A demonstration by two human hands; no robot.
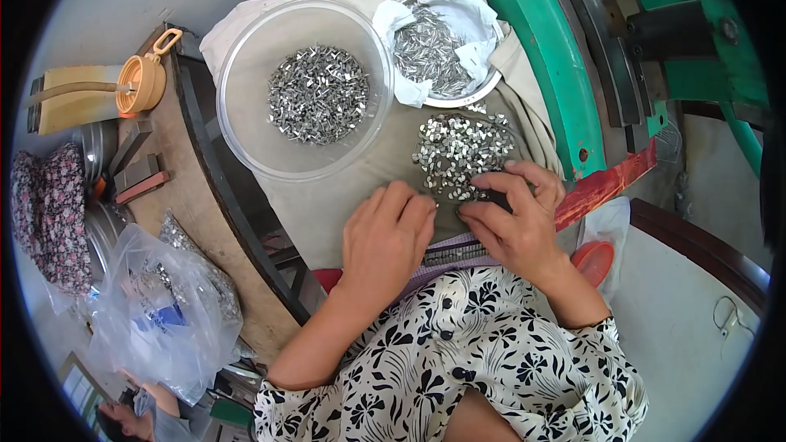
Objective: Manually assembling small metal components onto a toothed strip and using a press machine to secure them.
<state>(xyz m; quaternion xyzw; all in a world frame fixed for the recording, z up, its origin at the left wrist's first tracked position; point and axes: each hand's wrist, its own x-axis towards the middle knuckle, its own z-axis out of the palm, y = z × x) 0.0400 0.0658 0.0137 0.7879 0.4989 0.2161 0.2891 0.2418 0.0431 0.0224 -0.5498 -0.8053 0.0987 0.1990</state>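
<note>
A loose pile of small shiny metal pieces (pixel 463 147) lies on the cloth-covered surface (pixel 327 217) in front of me. My right hand (pixel 524 221) is at the pile's near right edge, its fingers curved and its thumb and fingertips apart around loose pieces. Left of the pile, my left hand (pixel 385 233) is closed, thumb and forefinger pinched together; a tiny bright spot shows at the tips, too small to name. Just below both hands, a grey ridged strip (pixel 454 254) lies along the near edge on purple checked cloth, partly hidden by the hands.
A big clear round tub (pixel 237 135) of small metal parts stands at the far left. Beside it is a metal bowl (pixel 483 92) lined with white plastic, holding slim metal pieces. A green machine frame (pixel 540 57) rises at right. Plastic bags (pixel 155 311) sit on the left-hand table.
</note>
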